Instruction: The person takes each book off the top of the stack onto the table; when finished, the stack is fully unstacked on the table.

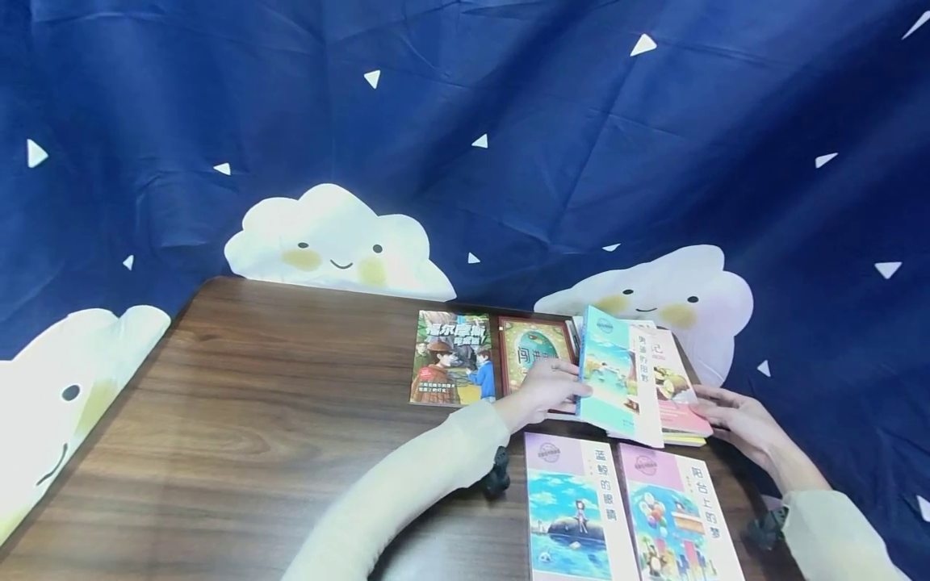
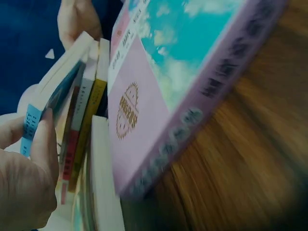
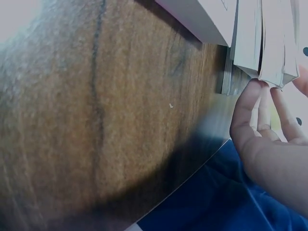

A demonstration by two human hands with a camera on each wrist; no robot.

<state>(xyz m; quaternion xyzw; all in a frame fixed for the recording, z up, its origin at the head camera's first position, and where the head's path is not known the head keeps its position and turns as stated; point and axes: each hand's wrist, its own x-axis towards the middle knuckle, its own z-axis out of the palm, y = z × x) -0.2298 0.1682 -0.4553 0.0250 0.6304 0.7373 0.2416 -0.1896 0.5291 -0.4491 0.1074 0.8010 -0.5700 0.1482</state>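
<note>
My left hand (image 1: 545, 393) pinches the spine edge of a light-blue book (image 1: 609, 371), its thumb on the cover. That book is tilted over a stack of several books, with a pink-and-white book (image 1: 685, 411) showing beside it. In the left wrist view the blue spine (image 2: 32, 126) sits between thumb and fingers. At the stack's right side, my right hand (image 1: 748, 424) holds the edges of the books. The right wrist view shows its fingertips against the page edges (image 3: 272, 62); part of its thumb is cut off there.
Left of the stack lie a red-bordered book (image 1: 512, 359) and a detective-cover book (image 1: 452, 363). Two lilac-topped books, one with a sea picture (image 1: 570, 516) and one with balloons (image 1: 672, 516), lie nearer me. A blue cloud-patterned curtain (image 1: 508, 81) hangs behind the wooden table (image 1: 291, 387).
</note>
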